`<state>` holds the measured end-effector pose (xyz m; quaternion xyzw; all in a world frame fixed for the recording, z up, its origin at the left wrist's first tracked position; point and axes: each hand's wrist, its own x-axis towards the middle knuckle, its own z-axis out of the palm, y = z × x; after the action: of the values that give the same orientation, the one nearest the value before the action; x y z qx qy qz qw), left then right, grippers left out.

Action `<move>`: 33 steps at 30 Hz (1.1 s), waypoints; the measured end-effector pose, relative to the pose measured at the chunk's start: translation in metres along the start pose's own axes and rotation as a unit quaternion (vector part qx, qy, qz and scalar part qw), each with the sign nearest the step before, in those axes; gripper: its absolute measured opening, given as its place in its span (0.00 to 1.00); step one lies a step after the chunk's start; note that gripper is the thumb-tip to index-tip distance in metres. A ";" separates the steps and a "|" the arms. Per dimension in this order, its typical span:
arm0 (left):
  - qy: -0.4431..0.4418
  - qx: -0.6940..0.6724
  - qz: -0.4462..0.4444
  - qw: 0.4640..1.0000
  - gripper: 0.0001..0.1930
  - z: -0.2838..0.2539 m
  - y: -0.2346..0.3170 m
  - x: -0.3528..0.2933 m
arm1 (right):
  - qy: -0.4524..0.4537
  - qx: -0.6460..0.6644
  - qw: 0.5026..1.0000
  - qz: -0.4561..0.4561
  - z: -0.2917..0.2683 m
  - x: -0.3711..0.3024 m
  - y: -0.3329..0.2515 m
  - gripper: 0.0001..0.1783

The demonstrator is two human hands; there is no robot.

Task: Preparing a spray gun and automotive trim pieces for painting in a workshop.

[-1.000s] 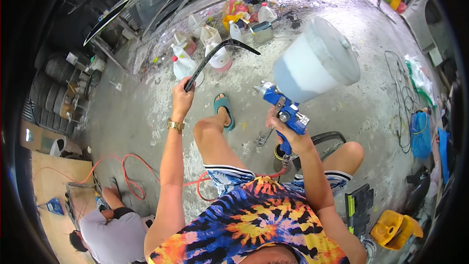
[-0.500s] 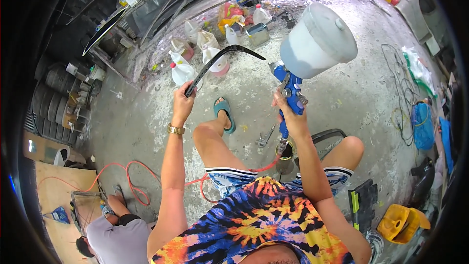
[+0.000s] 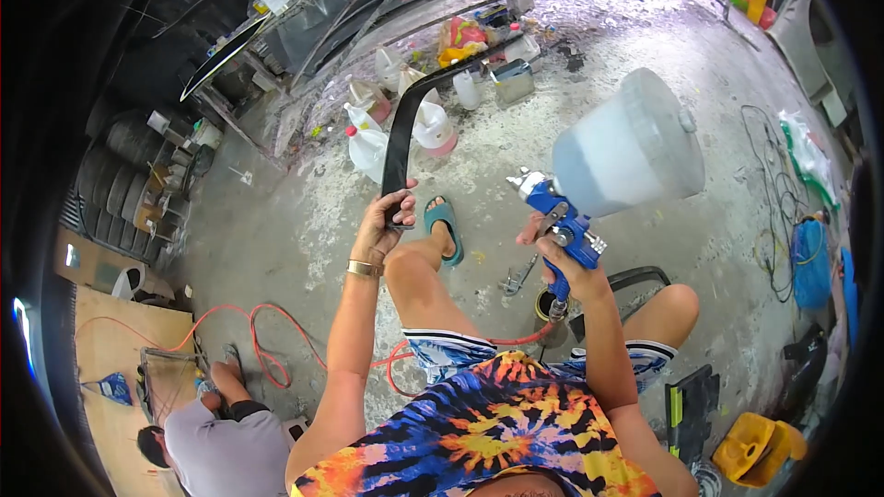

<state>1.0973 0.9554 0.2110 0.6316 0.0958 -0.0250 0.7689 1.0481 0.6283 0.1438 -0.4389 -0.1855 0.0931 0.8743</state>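
My left hand (image 3: 385, 221) is closed around the lower end of a curved black trim strip (image 3: 401, 133). The strip rises from my fingers and bends off to the right at its top. In my right hand (image 3: 573, 267) is a blue spray gun (image 3: 564, 225), fingers wrapped round its grip. A large translucent cup (image 3: 631, 147) with greyish liquid in it sits on the gun and tilts to the right. The silver nozzle points up and left, apart from the strip. A red air hose (image 3: 525, 339) joins the bottom of the grip.
Several plastic jugs (image 3: 368, 152) and a rectangular tin (image 3: 513, 83) stand on the stained floor ahead. Below my right hand are an open can (image 3: 550, 304) and a black frame piece (image 3: 635, 278). At lower left a person (image 3: 221, 446) bends by a board. A yellow container (image 3: 757, 449) lies lower right.
The strip has turned in my left hand to show a broader face, and that hand has moved right and nearer. The spray gun has come lower and right, its cup tilting further.
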 end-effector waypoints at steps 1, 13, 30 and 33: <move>-0.036 -0.101 -0.029 0.994 0.16 0.002 -0.001 -0.002 | 0.022 0.010 1.000 -0.011 0.000 0.001 0.000 0.15; -0.138 -0.290 -0.116 0.940 0.28 0.025 0.011 -0.011 | 0.036 -0.012 0.999 0.006 -0.011 -0.004 0.003 0.11; 0.128 0.460 0.354 0.804 0.12 -0.001 0.027 0.042 | 0.029 -0.019 0.997 0.068 0.008 0.002 0.006 0.16; 0.123 0.441 0.326 0.827 0.12 0.004 0.033 0.044 | 0.011 -0.010 0.997 0.078 0.015 0.009 0.003 0.15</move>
<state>1.1459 0.9622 0.2358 0.8960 -0.0426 0.2654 0.3534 1.0499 0.6442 0.1518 -0.4619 -0.1424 0.1542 0.8617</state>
